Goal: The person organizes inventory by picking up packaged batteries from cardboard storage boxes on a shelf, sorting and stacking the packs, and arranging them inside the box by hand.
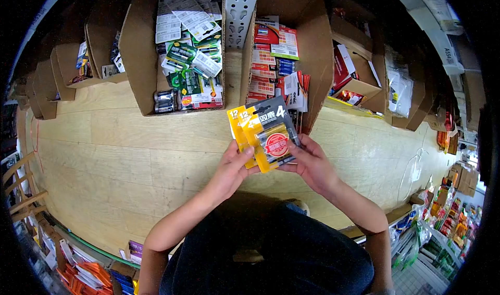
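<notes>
Two or more yellow-and-black blister packs of batteries [273, 139] are held fanned out in front of me, the top one showing a red round label and a "4". My left hand [233, 165] pinches their left edge with the thumb on top. On the right side, my right hand [311, 162] grips the packs, its thumb resting on the front card. Just beyond them stands a cardboard box [312, 76] with red battery packs [263, 68]. To its left is another cardboard box [138, 60] filled with green battery packs [190, 60] and white-backed cards.
A white perforated metal post [240, 14] rises between the two boxes. More cardboard boxes [359, 76] line both sides. Pale wood-look floor [130, 154] lies below. Packaged goods [453, 222] fill the lower right, and orange packets [86, 279] the lower left.
</notes>
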The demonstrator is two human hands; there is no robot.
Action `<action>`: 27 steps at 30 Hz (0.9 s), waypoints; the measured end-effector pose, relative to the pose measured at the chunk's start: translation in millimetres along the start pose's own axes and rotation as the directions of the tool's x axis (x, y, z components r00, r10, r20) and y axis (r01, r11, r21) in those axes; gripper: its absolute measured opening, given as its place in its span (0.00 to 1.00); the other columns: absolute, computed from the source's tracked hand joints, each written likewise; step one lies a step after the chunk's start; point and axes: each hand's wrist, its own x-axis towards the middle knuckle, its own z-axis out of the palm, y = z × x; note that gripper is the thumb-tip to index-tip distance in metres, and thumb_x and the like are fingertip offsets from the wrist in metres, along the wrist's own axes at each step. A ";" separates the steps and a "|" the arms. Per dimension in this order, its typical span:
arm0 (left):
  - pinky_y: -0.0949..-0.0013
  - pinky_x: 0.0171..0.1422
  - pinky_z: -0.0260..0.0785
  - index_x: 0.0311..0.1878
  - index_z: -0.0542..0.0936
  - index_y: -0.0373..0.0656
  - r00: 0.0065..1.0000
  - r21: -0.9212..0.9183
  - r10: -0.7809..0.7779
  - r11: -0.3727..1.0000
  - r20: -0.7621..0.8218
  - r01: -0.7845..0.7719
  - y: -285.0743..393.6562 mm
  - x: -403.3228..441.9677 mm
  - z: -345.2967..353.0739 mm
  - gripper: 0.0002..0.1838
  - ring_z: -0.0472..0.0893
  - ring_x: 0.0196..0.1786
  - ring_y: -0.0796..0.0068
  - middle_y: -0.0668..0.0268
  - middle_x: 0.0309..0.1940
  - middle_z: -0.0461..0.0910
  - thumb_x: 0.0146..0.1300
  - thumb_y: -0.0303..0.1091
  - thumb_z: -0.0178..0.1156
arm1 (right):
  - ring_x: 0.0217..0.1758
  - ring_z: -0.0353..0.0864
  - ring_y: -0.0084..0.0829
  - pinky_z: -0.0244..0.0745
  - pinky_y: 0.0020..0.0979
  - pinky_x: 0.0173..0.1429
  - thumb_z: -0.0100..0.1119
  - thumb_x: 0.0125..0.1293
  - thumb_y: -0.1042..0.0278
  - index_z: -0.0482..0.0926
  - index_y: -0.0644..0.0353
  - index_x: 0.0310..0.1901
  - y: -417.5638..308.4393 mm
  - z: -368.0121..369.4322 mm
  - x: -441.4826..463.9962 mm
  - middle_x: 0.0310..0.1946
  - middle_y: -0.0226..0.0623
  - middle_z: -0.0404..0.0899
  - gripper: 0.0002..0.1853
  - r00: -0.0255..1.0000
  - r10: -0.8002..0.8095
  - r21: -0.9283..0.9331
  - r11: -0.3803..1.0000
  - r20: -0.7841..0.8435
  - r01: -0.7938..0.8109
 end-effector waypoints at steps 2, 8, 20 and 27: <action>0.61 0.52 0.65 0.53 0.58 0.43 1.000 0.034 -0.001 0.999 -0.017 0.002 -2.0 -2.1 0.9 0.19 0.69 0.50 0.71 0.64 0.49 0.66 0.60 0.34 0.47 | 0.34 0.76 0.26 0.75 0.28 0.30 0.54 0.56 0.67 0.65 0.63 0.37 -0.7 0.8 1.3 0.32 0.35 0.74 0.12 0.990 -0.093 -0.626 0.767 0.103 0.137; 0.70 0.49 0.67 0.49 0.63 0.39 0.983 0.166 0.132 0.980 -0.126 -0.110 -8.6 -4.5 -3.3 0.18 0.72 0.45 0.76 0.64 0.43 0.71 0.55 0.28 0.53 | 0.14 0.71 0.42 0.67 0.36 0.19 0.54 0.51 0.49 0.67 0.60 0.20 -0.6 9.2 -2.5 0.10 0.42 0.68 0.20 0.889 -0.274 -0.929 -0.161 0.367 0.333; 0.73 0.50 0.65 0.48 0.65 0.38 0.975 0.087 -0.030 0.995 -0.219 0.050 -6.4 -5.4 -9.8 0.16 0.72 0.45 0.77 0.63 0.43 0.72 0.55 0.25 0.52 | 0.40 0.72 0.44 0.66 0.37 0.47 0.48 0.54 0.67 0.74 0.65 0.35 -93.4 -9.8 158.8 0.41 0.52 0.69 0.11 0.584 -0.395 -0.587 -0.789 0.709 0.178; 0.72 0.51 0.64 0.47 0.66 0.37 0.979 0.080 -0.057 0.994 -0.197 0.074 -8.5 -6.7 -15.6 0.16 0.73 0.45 0.76 0.63 0.43 0.72 0.54 0.24 0.53 | 0.49 0.69 0.44 0.65 0.34 0.52 0.47 0.48 0.73 0.70 0.66 0.40 -105.2 -2.5 275.0 0.45 0.54 0.69 0.15 0.727 -0.553 -0.818 0.575 -0.407 -0.019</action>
